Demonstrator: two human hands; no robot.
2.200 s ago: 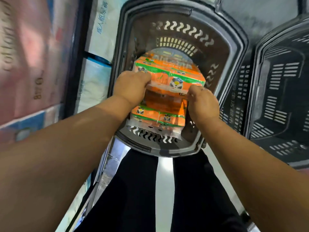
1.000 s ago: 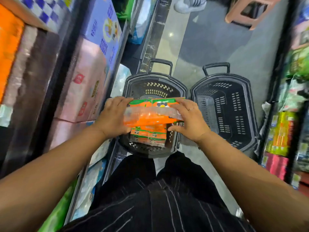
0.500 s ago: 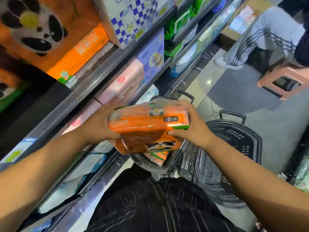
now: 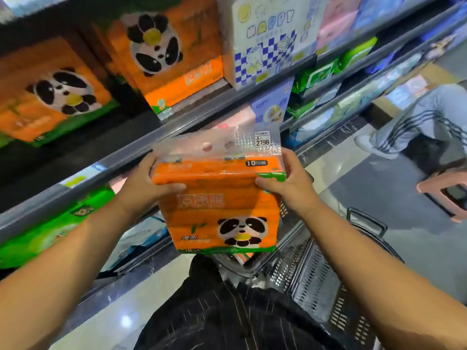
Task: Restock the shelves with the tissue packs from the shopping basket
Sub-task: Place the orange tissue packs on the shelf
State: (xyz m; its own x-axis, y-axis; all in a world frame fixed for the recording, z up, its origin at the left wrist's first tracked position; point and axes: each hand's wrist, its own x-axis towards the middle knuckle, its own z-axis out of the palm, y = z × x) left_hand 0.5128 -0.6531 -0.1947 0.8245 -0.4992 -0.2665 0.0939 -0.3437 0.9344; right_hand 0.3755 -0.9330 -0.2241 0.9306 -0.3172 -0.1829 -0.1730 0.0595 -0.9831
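Mid-restock, one pack in transit. The tissue pack (image 4: 219, 205) (orange, panda print, clear header with a price sticker) is held up in front of the shelf rail (image 4: 141, 145), out of the shopping basket (image 4: 255, 267) and not yet on the shelf. Left hand (image 4: 141, 185) and right hand (image 4: 290, 185) grip its upper corners, fingers (image 4: 147, 161) wrapped round the sides, thumbs on the front face. Matching panda packs (image 4: 164, 54) stand on the upper shelf with a dark gap beside them, likely the slot. The basket is low behind the pack, mostly hidden. A sliver of orange inside suggests at least one more pack. The second basket (image 4: 316, 281) is just beside it: perforated wall only, no goods seen. Left to do: place this one, then empty the basket.
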